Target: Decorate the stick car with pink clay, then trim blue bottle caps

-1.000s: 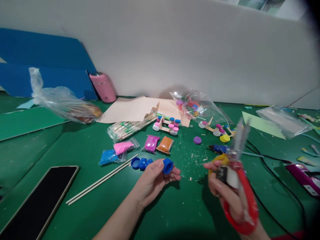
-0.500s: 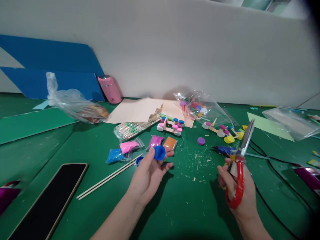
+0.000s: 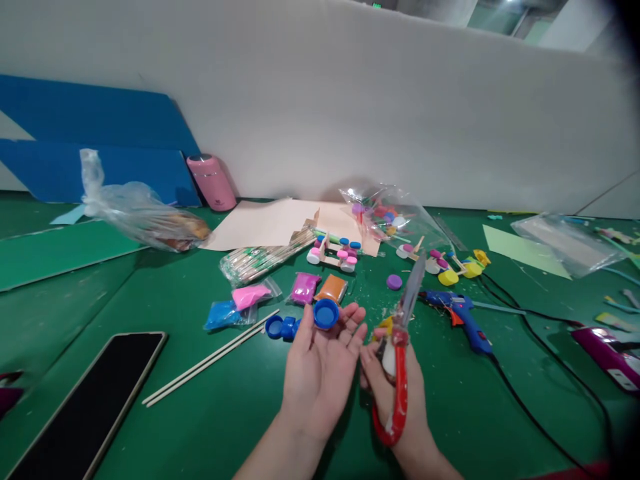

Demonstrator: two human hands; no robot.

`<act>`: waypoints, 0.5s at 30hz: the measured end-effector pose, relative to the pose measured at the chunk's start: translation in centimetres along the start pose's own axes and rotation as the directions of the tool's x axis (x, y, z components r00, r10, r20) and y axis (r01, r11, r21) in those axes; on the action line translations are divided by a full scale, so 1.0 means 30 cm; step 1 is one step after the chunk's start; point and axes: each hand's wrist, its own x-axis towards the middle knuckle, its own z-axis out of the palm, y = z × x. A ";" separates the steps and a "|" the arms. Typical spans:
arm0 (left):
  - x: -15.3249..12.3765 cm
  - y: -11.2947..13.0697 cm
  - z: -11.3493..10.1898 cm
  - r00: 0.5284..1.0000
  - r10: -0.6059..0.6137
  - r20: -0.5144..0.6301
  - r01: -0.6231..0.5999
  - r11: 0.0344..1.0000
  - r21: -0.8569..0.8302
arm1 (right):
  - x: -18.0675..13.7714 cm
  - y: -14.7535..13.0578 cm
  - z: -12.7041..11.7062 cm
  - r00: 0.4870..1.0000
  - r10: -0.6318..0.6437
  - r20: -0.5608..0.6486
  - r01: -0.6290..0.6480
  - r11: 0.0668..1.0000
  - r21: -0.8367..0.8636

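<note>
My left hand (image 3: 323, 367) is held palm up above the green table, pinching a blue bottle cap (image 3: 326, 313) at its fingertips. My right hand (image 3: 395, 390) sits right beside it, closed round red-handled scissors (image 3: 400, 347) whose blades point up and away; small yellow and white bits show in that hand too. More blue caps (image 3: 280, 327) lie on the table just left of my left hand.
Two wooden sticks (image 3: 210, 360) and a dark phone (image 3: 83, 403) lie to the left. Coloured clay packets (image 3: 305, 288), a cap-wheeled stick car (image 3: 333, 252), a bag of caps (image 3: 395, 217) and a blue glue gun (image 3: 457, 312) with its black cord lie beyond.
My right hand has swung the scissors left until it sits against my left hand. The left hand has turned palm up, the blue cap still in its fingertips.
</note>
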 end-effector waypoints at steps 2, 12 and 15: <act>0.000 0.011 -0.009 1.000 0.014 0.026 -0.014 1.000 0.017 | 0.030 0.009 -0.048 0.998 -0.017 -0.057 0.015 0.999 -0.031; 0.010 0.082 -0.088 0.954 0.101 0.283 -0.254 0.774 0.580 | 0.144 0.001 -0.345 0.996 -0.047 -0.070 0.028 0.967 -0.254; 0.002 0.066 -0.073 0.867 -0.075 0.492 -0.379 0.544 0.749 | 0.102 -0.036 -0.349 0.972 0.111 0.206 -0.091 0.990 -0.105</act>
